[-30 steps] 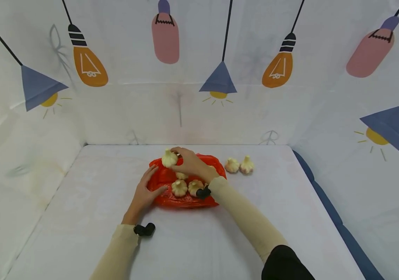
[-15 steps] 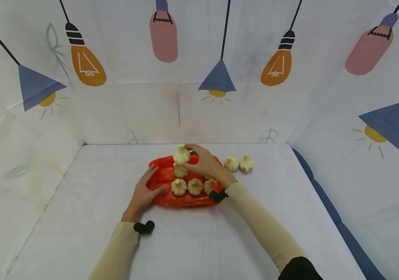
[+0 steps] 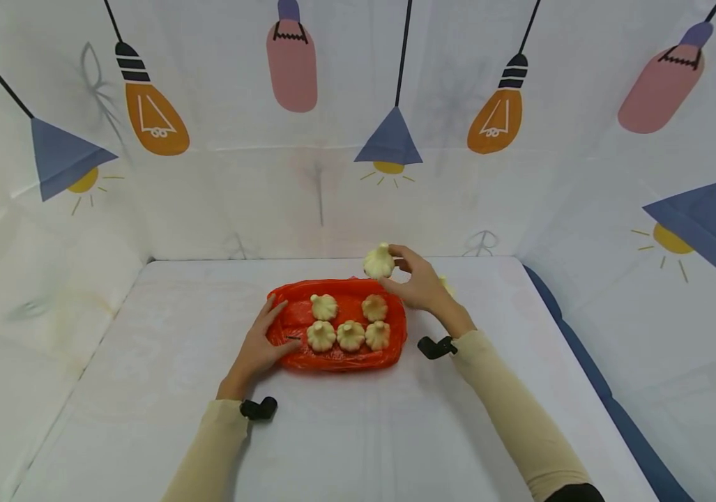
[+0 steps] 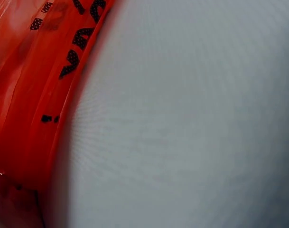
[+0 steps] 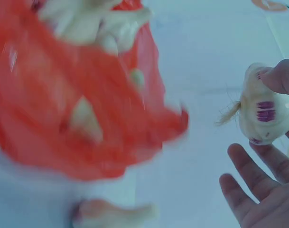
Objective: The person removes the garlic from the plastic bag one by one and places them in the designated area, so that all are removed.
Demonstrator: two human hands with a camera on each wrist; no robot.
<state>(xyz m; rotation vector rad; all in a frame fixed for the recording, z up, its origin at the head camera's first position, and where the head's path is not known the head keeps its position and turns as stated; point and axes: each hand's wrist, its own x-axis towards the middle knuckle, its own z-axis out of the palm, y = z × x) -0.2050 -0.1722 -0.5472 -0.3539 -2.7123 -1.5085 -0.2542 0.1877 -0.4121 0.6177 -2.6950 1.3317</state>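
My right hand (image 3: 422, 284) pinches a garlic bulb (image 3: 379, 262) between thumb and fingers, held up over the back right edge of a red plastic-wrapped tray (image 3: 340, 363). In the right wrist view the same garlic bulb (image 5: 264, 109) shows its root tuft and a purple patch, with the other fingers stretched below it. Several bulbs, among them a front-left garlic bulb (image 3: 321, 337), sit in two rows in the tray. My left hand (image 3: 256, 352) rests at the tray's left edge, thumb and fingers spread. Black lettering marks the red plastic (image 4: 28, 99) in the left wrist view.
Behind my right hand a garlic bulb on the table (image 3: 447, 285) peeks out, mostly hidden. The white-covered table (image 3: 345, 439) meets a white cloth wall (image 3: 245, 202) printed with lamps at the back. Blue fabric (image 3: 590, 362) runs along the right edge.
My right hand has carried the garlic bulb from over the tray's left part to its back right corner. It now covers most of the loose bulbs there. My left hand stays put.
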